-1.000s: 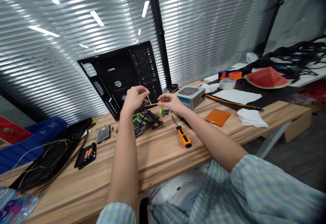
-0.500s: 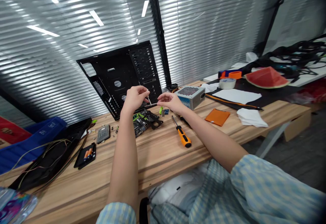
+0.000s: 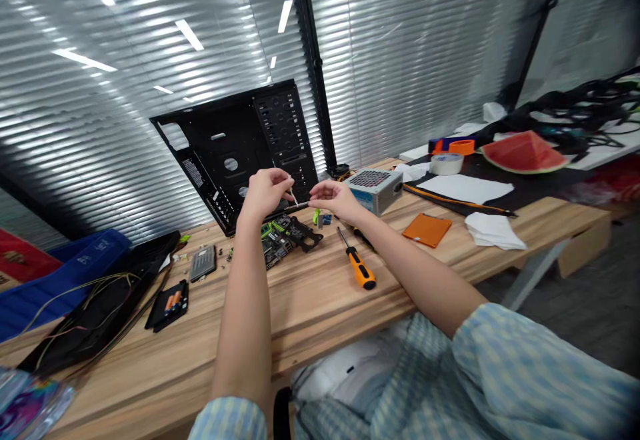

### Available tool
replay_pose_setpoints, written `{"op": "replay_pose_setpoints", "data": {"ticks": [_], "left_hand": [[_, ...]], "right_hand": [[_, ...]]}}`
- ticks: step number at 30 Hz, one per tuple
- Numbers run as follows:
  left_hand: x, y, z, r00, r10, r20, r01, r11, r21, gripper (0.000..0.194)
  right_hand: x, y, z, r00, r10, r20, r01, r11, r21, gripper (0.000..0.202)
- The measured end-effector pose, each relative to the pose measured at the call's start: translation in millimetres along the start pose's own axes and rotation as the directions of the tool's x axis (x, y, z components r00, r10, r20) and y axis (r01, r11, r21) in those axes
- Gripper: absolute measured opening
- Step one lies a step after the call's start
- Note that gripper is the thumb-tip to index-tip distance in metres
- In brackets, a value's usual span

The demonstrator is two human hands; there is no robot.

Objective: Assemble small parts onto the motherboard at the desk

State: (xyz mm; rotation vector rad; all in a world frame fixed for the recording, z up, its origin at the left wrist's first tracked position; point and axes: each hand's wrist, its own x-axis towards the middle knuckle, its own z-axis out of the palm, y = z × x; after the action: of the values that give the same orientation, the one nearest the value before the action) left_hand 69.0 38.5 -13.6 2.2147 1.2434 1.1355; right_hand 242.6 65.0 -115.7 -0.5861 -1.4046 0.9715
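Note:
My left hand [image 3: 267, 193] is closed in a pinch on a thin white stick [image 3: 294, 196] that points down and toward my other hand. To its right, my right hand [image 3: 334, 200] has thumb and fingers drawn together near the stick's lower end. Whatever it grips, if anything, is too small to make out. Behind both hands leans a black computer case panel [image 3: 205, 133], propped upright on the table. A dark circuit board with green parts [image 3: 285, 239] lies below my hands. Nearer me rests an orange and black screwdriver [image 3: 360, 268].
A metal power supply [image 3: 383, 190] stands right of my right hand, before an orange square piece [image 3: 427, 229] and white paper [image 3: 495, 231]. Leftward are a drive [image 3: 203, 263], batteries [image 3: 173, 303] on a black tray, and a blue bin [image 3: 95, 260]. A watermelon-slice object [image 3: 524, 153] sits far right.

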Motion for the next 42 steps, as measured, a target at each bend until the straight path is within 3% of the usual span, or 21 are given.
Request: {"op": "replay_pose_setpoints", "data": {"ticks": [42], "left_hand": [[3.4, -7.4, -1.9, 1.000, -0.005, -0.016, 0.005, 1.000, -0.014, 0.011]], "right_hand": [[-0.3, -0.2, 0.1, 1.000, -0.003, -0.022, 0.002, 0.999, -0.047, 0.032]]}}
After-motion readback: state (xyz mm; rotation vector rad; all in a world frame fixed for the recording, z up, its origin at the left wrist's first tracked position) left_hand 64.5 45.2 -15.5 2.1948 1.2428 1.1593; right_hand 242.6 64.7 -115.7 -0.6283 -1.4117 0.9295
